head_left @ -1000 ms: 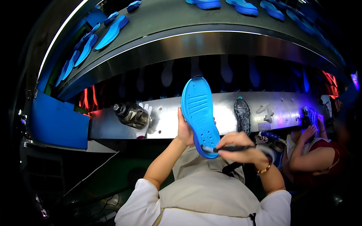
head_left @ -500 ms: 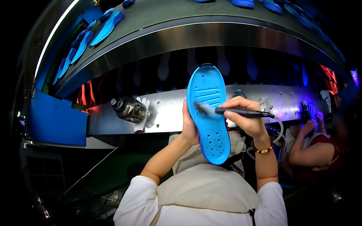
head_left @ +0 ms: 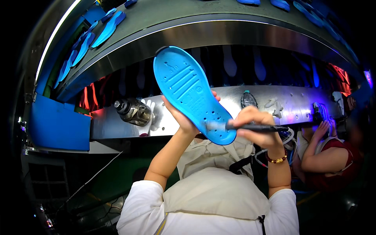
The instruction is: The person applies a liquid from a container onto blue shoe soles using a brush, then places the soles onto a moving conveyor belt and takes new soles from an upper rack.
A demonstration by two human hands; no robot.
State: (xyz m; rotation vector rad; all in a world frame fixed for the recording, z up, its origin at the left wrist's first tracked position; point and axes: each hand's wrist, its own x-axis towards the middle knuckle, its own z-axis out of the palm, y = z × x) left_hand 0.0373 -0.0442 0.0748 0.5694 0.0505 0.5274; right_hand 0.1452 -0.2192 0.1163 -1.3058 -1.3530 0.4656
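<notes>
A blue shoe sole (head_left: 187,91) is tilted up and to the left, its grooved and dotted face toward me. My left hand (head_left: 181,117) grips its edge and underside from beneath, the fingertips showing at the far edge. In my right hand (head_left: 255,117) is a black-handled brush (head_left: 270,128), pinched between thumb and fingers, with a pale hose running from its rear end. The bristles are blurred over the dotted, narrower end of the sole near me, and seem to touch it.
A metal bench (head_left: 231,94) holds a dark bottle (head_left: 134,112), a white glove (head_left: 150,107), a black sole-shaped piece (head_left: 248,99) and small whitish scraps (head_left: 274,105). Beyond, a conveyor belt (head_left: 176,13) carries blue soles (head_left: 109,29). At right, a co-worker's arm (head_left: 321,156) is close by.
The sole has swung up and left, its far end leaning further left. The brush has gone from the grooved middle to the dotted near end.
</notes>
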